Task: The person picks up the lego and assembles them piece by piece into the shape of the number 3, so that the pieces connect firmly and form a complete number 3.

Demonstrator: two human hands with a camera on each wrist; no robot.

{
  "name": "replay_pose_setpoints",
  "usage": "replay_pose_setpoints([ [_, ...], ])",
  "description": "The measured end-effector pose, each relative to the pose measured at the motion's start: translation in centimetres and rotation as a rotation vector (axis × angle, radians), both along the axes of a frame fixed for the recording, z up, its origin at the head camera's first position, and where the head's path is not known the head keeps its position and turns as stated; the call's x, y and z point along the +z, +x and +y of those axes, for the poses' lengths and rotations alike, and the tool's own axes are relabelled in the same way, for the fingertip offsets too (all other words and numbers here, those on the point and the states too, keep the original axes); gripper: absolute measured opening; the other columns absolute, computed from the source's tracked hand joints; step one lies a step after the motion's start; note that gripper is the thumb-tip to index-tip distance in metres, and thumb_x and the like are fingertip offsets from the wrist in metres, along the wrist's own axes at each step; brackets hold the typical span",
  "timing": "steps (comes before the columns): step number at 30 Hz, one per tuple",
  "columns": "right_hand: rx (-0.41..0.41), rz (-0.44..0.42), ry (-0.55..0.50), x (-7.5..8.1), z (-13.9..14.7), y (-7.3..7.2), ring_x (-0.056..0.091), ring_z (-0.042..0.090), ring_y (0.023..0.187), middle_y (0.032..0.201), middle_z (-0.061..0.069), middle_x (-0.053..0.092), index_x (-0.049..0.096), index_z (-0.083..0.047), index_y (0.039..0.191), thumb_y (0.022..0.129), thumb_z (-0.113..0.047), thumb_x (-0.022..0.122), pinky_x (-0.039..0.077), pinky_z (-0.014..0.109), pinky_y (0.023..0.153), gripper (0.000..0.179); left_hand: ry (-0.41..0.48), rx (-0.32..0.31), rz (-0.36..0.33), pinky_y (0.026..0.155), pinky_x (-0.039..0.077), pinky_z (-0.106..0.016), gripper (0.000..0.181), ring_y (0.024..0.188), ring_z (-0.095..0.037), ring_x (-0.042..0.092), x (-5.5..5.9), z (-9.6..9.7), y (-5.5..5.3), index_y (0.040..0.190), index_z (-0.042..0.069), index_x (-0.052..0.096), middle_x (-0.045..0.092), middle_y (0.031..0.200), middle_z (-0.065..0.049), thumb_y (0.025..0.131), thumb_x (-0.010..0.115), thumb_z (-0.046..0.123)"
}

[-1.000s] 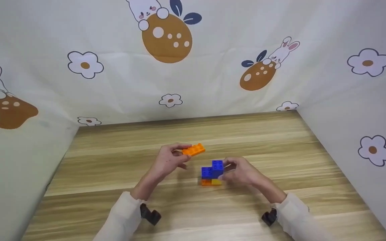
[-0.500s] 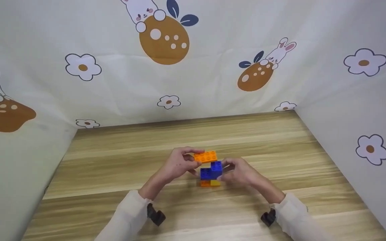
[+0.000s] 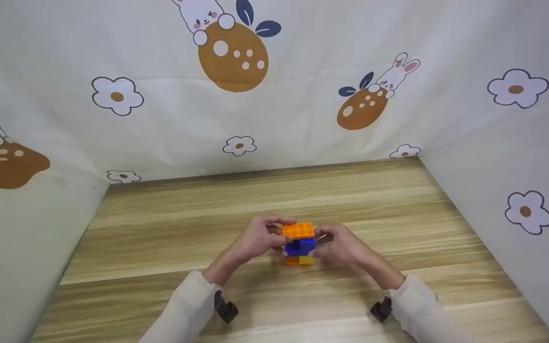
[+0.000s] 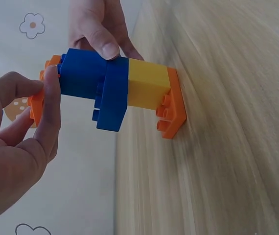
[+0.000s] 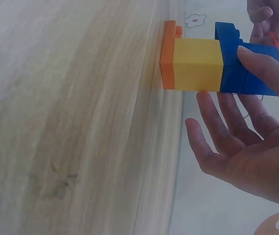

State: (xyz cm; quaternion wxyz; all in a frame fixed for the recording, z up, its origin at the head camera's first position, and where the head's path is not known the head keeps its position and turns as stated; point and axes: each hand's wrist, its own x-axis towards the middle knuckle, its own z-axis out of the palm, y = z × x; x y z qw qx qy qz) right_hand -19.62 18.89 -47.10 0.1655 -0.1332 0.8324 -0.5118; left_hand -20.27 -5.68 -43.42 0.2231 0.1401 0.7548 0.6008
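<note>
A stack of toy building bricks stands on the wooden table: a flat orange brick point(image 4: 176, 105) at the bottom, a yellow brick point(image 4: 148, 84) on it, then a flat blue brick point(image 4: 115, 95) and a taller blue brick point(image 4: 83, 73). My left hand point(image 3: 255, 240) pinches another flat orange brick point(image 3: 298, 230) between thumb and fingers, right at the studs of the upper blue brick. From the other side my right hand point(image 3: 343, 245) holds the stack, its thumb point(image 5: 262, 63) on the blue bricks. In the head view the top orange brick covers the studs of the blue ones.
The wood-grain table point(image 3: 160, 228) spreads around the stack on every side. Pale fabric walls point(image 3: 169, 119) printed with rabbits and flowers rise at its back and sides. A black wrist mount point(image 3: 227, 308) sits at the left cuff, another mount point(image 3: 381, 309) at the right.
My left hand has carried the flat orange brick rightward and down, from left of the stack to over its top. The right hand has stayed at the stack's side.
</note>
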Motion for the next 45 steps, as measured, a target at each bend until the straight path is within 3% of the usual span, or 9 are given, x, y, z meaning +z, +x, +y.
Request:
replay_pose_setpoints([
  [7, -0.006, -0.010, 0.009, 0.00, 0.07, 0.01, 0.069, 0.027, 0.105, 0.116, 0.016, 0.071, 0.067, -0.001, 0.116, 0.082, -0.013, 0.082, 0.058, 0.039, 0.090, 0.039, -0.027, 0.048, 0.002, 0.075, 0.062, -0.042, 0.040, 0.076, -0.017, 0.067, -0.68, 0.43, -0.03, 0.125, 0.009, 0.069, 0.073, 0.106, -0.014, 0.087, 0.079, 0.016],
  [13, 0.010, 0.013, 0.012, 0.04, 0.08, -0.02, 0.069, 0.028, 0.105, 0.115, 0.017, 0.071, 0.068, -0.001, 0.114, 0.082, -0.012, 0.082, 0.058, 0.039, 0.091, 0.037, -0.096, 0.090, 0.056, 0.069, 0.061, -0.033, 0.038, 0.077, -0.014, 0.062, -0.90, 0.72, 0.02, 0.121, 0.015, 0.072, 0.072, 0.101, -0.009, 0.086, 0.080, 0.025],
  [22, 0.035, 0.006, -0.038, 0.30, 0.08, -0.04, 0.069, 0.031, 0.107, 0.117, 0.022, 0.069, 0.067, 0.003, 0.115, 0.082, -0.009, 0.081, 0.059, 0.037, 0.089, 0.038, -0.153, 0.058, 0.113, 0.054, 0.047, -0.021, 0.036, 0.067, -0.013, 0.053, -0.43, 0.61, -0.20, 0.118, 0.017, 0.075, 0.067, 0.091, -0.005, 0.084, 0.082, 0.027],
  [30, 0.022, -0.006, -0.035, 0.34, -0.02, -0.01, 0.070, 0.029, 0.105, 0.116, 0.021, 0.070, 0.067, 0.003, 0.114, 0.081, -0.008, 0.081, 0.059, 0.035, 0.087, 0.037, -0.170, 0.034, 0.105, 0.055, 0.048, -0.021, 0.035, 0.070, -0.015, 0.053, -0.23, 0.65, -0.29, 0.116, 0.019, 0.076, 0.066, 0.093, -0.007, 0.083, 0.083, 0.027],
  [38, 0.030, -0.005, -0.028, 0.31, -0.26, -0.10, 0.070, 0.029, 0.105, 0.117, 0.021, 0.069, 0.066, 0.003, 0.114, 0.081, -0.009, 0.081, 0.060, 0.034, 0.085, 0.038, -0.202, 0.019, 0.149, 0.063, 0.047, -0.025, 0.031, 0.080, -0.019, 0.053, 0.03, 0.48, -0.39, 0.113, 0.019, 0.077, 0.066, 0.098, -0.005, 0.083, 0.083, 0.025],
  [45, 0.024, -0.003, -0.015, 0.27, 0.04, -0.08, 0.070, 0.027, 0.104, 0.117, 0.020, 0.070, 0.067, 0.001, 0.112, 0.081, -0.011, 0.082, 0.060, 0.034, 0.085, 0.036, -0.134, 0.033, 0.153, 0.058, 0.046, -0.021, 0.032, 0.076, -0.016, 0.053, -0.48, 0.69, -0.37, 0.113, 0.016, 0.077, 0.067, 0.102, -0.007, 0.082, 0.083, 0.021],
])
